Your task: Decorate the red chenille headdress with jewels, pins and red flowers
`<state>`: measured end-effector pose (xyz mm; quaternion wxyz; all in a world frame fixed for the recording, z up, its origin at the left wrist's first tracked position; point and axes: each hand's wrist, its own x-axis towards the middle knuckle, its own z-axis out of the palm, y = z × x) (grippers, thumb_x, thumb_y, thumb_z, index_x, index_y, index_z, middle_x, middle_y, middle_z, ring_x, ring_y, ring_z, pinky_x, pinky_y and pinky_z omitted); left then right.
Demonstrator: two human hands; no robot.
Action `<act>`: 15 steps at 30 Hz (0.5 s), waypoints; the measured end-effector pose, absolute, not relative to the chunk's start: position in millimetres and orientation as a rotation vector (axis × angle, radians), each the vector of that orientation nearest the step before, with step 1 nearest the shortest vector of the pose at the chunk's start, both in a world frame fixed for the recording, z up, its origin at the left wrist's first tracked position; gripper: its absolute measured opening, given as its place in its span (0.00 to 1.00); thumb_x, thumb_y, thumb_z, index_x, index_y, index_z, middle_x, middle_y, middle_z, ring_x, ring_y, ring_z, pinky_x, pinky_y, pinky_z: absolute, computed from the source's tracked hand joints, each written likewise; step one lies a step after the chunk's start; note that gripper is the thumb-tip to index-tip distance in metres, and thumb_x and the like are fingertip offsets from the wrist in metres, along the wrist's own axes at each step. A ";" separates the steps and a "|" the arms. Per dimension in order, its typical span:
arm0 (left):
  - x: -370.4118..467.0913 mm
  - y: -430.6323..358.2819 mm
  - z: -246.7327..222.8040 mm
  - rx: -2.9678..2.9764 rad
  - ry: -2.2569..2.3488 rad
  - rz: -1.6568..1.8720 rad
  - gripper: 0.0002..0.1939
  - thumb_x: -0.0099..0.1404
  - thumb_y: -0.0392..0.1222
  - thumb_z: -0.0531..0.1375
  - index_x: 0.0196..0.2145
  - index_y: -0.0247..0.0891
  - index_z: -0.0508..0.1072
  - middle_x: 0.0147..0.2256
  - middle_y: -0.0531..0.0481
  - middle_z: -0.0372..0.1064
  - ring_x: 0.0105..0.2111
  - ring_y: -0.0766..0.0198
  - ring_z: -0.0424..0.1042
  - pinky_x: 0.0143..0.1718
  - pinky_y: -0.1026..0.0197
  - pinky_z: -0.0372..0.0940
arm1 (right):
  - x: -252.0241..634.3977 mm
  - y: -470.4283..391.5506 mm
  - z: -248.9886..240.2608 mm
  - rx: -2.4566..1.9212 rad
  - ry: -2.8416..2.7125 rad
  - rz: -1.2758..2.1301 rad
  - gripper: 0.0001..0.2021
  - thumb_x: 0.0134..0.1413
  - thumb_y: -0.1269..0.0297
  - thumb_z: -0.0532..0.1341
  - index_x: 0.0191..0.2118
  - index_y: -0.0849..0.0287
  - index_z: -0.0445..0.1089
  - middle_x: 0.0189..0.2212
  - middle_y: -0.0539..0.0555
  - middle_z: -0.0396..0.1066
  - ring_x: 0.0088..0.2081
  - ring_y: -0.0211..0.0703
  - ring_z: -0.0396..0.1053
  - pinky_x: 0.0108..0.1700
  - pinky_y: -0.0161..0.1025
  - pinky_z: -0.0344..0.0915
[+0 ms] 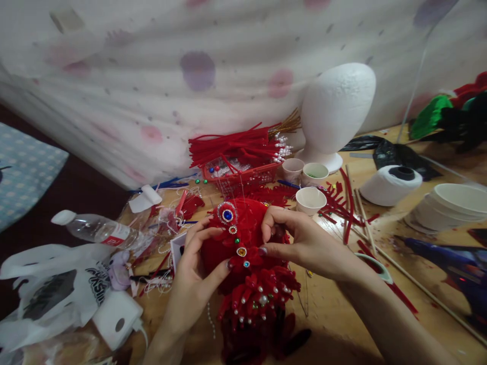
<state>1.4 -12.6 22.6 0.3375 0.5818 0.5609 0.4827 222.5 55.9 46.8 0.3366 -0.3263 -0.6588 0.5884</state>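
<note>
The person's two hands frame a red velvety headpiece on the wooden bench. The left hand is partly open, fingers curved and thumb apart from them, its fingertips at the headpiece's left side, next to a round blue-centred gem. The right hand is more closed, index finger curled toward the thumb at the piece's right side; whether anything is pinched between them cannot be told. Between the hands a column of ornaments runs down from the blue gem to an amber gem and a small light-blue gem. Just below the hands is a red flower cluster dotted with white pearls. Beyond them, a red plastic basket carries a bundle of red fuzzy stems, with three paper cups and a white foam mannequin head to its right. Left of the left hand lies a clear plastic bottle; right of the right arm is a blue glue gun.
</note>
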 end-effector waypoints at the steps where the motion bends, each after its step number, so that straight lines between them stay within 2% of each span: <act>1: 1.5 -12.6 22.8 1.513 1.464 1.258 0.19 0.58 0.49 0.68 0.47 0.51 0.73 0.59 0.50 0.56 0.65 0.47 0.51 0.66 0.43 0.48 | 222.5 55.8 46.9 -0.855 -1.716 1.533 0.08 0.46 0.75 0.64 0.28 0.59 0.64 0.25 0.44 0.61 0.26 0.33 0.59 0.28 0.32 0.57; 7: 2.4 -12.6 23.3 1.515 1.479 1.252 0.19 0.58 0.49 0.67 0.47 0.47 0.73 0.59 0.47 0.56 0.63 0.45 0.53 0.65 0.41 0.49 | 220.4 53.8 50.0 -0.883 -1.703 1.554 0.08 0.45 0.75 0.64 0.28 0.58 0.64 0.25 0.44 0.62 0.27 0.33 0.60 0.28 0.31 0.58; 15: 2.5 -13.2 26.1 1.486 1.454 1.252 0.19 0.58 0.48 0.68 0.46 0.47 0.73 0.52 0.47 0.58 0.58 0.49 0.58 0.64 0.42 0.51 | 219.6 52.6 53.1 -0.896 -1.738 1.522 0.10 0.45 0.77 0.64 0.28 0.58 0.62 0.24 0.43 0.61 0.26 0.32 0.59 0.27 0.30 0.58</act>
